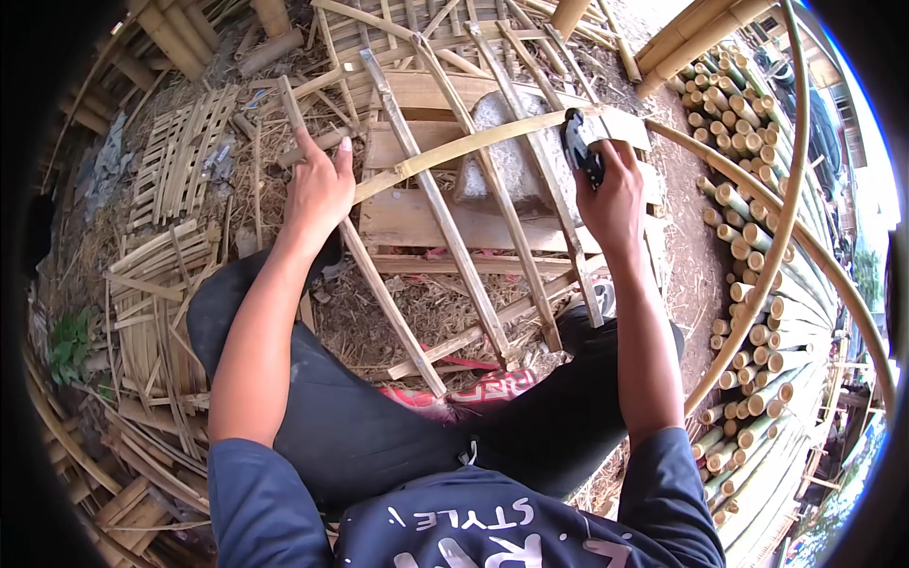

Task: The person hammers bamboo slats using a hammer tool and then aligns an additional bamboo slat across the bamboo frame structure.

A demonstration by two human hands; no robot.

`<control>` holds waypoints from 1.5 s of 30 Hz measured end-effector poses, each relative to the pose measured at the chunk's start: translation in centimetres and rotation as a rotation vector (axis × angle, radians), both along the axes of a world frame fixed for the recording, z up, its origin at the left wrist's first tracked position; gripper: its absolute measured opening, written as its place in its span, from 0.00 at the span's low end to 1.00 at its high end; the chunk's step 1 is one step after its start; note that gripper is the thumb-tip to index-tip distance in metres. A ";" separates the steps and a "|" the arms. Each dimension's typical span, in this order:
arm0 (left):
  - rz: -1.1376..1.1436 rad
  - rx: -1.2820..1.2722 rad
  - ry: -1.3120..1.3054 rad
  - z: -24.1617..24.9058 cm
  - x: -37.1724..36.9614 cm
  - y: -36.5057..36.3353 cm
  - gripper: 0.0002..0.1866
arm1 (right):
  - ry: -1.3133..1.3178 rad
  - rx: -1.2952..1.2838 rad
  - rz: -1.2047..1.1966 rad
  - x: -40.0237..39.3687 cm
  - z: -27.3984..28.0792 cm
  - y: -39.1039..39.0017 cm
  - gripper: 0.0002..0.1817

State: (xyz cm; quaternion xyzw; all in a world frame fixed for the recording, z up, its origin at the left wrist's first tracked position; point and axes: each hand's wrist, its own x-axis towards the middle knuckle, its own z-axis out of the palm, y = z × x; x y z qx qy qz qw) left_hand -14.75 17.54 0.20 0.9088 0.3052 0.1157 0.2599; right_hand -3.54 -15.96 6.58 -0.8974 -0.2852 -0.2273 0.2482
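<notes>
My left hand (320, 189) is on the leftmost bamboo slat (388, 293), index finger and thumb stretched forward and the other fingers curled under, out of sight. A thinner bamboo cross strip (483, 139) runs from beside this hand over several long slats (436, 204) towards the right. Near its right end, my right hand (611, 189) is closed around a black staple gun (579, 150), its front close to the rightmost slats. Beneath the lattice are pale wooden boards (407, 222) and a whitish stone block (497, 151).
Cut bamboo poles (748, 256) are stacked along the right, with a long bent pole (795, 142) arching past them. Finished-looking lattice panels (180, 151) lie on the left. More bamboo framework (398, 28) lies ahead, and my legs (350, 407) flank the near slat ends.
</notes>
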 end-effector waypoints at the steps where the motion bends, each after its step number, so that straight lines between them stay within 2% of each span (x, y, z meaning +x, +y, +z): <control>1: 0.006 0.013 -0.006 0.1 -0.2 -0.2 0.44 | -0.041 0.038 -0.035 0.9 0.6 -0.1 0.11; 7: 0.016 0.012 0.023 1.3 0.0 -0.7 0.44 | -0.121 -0.044 -0.229 9.5 0.1 -3.8 0.21; 9: 0.013 -0.007 0.007 1.2 0.1 -0.7 0.44 | 0.146 -0.062 -0.348 11.3 -0.2 -4.2 0.19; 12: 0.025 0.093 -0.050 0.5 0.3 -0.4 0.42 | 0.308 0.015 -0.390 13.0 -1.8 -4.8 0.19; 19: 0.028 0.077 -0.088 0.5 0.7 -0.6 0.40 | 0.464 0.148 -0.400 15.3 -2.5 -4.6 0.27; 25: 0.046 0.084 -0.053 0.6 0.8 -0.4 0.40 | 0.483 0.101 -0.356 14.4 -2.3 -3.9 0.26; 28: 0.054 0.081 -0.032 0.8 0.7 -0.6 0.42 | 0.337 0.019 -0.256 14.1 -2.3 -3.9 0.25; 31: 0.061 0.085 -0.012 1.1 0.6 -0.6 0.43 | 0.286 -0.023 -0.253 13.9 -2.2 -3.5 0.25; 39: 0.018 0.085 -0.121 0.7 0.5 -0.3 0.43 | 0.270 0.026 -0.223 14.3 -2.9 -3.6 0.21; 42: 0.036 -0.029 -0.033 1.4 0.4 -0.4 0.45 | 0.290 0.023 -0.227 14.2 -2.8 -3.6 0.22; 45: 0.030 -0.018 -0.046 1.1 0.5 -0.1 0.45 | 0.276 0.014 -0.213 14.5 -3.1 -3.8 0.24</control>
